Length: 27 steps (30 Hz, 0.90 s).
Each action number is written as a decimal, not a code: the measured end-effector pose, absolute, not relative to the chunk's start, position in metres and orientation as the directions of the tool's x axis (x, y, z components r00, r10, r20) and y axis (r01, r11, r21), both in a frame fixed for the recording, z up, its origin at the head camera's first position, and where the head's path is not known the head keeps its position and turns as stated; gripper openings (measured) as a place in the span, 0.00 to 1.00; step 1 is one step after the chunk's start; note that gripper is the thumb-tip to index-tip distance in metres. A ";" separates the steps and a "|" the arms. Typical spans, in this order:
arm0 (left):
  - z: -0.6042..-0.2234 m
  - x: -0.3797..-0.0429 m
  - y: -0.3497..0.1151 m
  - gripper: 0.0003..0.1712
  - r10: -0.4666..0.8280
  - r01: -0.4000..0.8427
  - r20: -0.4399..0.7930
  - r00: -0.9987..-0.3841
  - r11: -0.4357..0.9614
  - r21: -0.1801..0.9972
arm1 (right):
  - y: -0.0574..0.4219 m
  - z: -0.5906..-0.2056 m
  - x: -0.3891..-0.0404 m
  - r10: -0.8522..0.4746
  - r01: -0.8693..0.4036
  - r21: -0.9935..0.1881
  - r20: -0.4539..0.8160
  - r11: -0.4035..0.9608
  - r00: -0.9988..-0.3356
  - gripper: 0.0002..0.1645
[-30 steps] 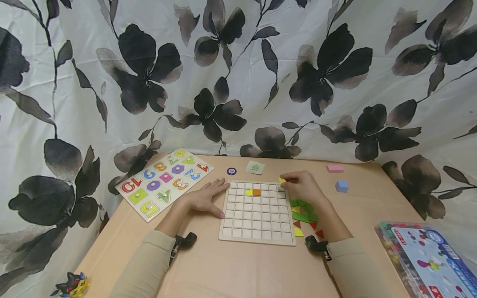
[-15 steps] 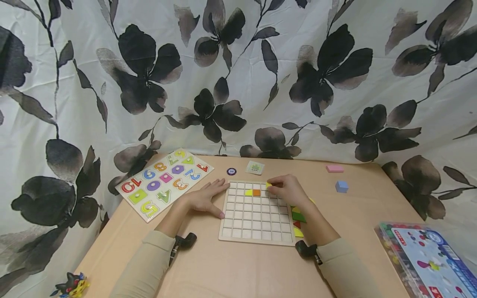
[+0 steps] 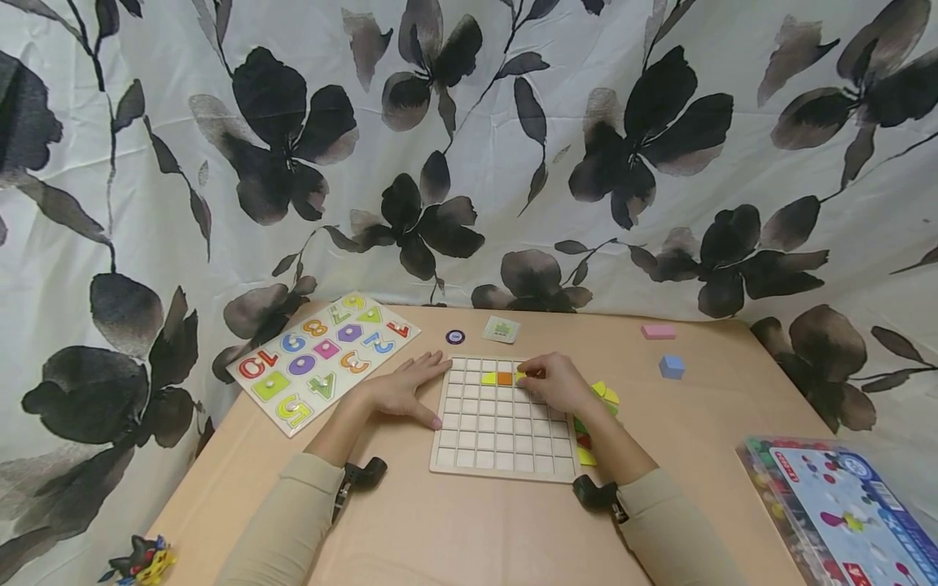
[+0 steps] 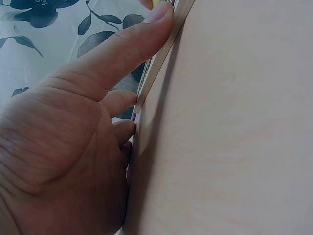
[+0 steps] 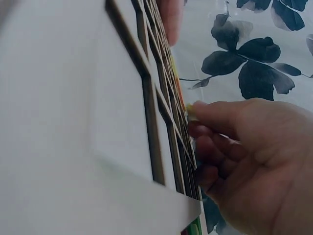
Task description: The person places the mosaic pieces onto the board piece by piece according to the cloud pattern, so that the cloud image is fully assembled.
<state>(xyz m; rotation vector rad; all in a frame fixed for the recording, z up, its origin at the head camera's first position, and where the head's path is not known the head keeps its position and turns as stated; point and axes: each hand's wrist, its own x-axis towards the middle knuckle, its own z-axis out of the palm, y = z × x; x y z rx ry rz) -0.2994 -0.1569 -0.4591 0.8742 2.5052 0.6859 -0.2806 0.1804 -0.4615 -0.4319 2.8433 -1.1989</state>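
A pale wooden grid board lies on the table, with a yellow piece and an orange square set in a row near its far side. My right hand pinches another yellow piece between thumb and fingers, just right of the orange square. In the right wrist view a little of that yellow piece shows at the fingertips. Along the board's left edge rests my left hand, fingers extended and thumb touching the rim. The thumb lies against the board's side in the left wrist view.
Yellow, green and red pieces lie right of the board, partly behind my right forearm. A number puzzle stands left. Behind are a dark round token and a card. A pink block, blue cube, plastic box and figurine surround.
My right hand has carried the yellow piece leftward from the board's far right corner, then down to the cell beside the orange square. My left hand has stayed in place.
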 end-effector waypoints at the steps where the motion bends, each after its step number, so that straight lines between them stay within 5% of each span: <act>1: -0.459 -0.299 -0.157 0.70 0.658 0.462 -0.204 -0.725 0.684 0.565 | 0.180 -0.462 -0.280 -0.268 -0.248 -0.695 0.081 0.675 -0.960 0.18; 15: -0.461 -0.300 -0.157 0.69 0.664 0.473 -0.196 -0.722 0.680 0.560 | 0.177 -0.461 -0.277 -0.299 -0.282 -0.634 0.084 0.720 -0.951 0.17; 27: -0.461 -0.300 -0.158 0.70 0.667 0.481 -0.192 -0.720 0.679 0.555 | 0.194 -0.443 -0.273 -0.287 -0.314 -0.700 0.161 0.641 -0.944 0.17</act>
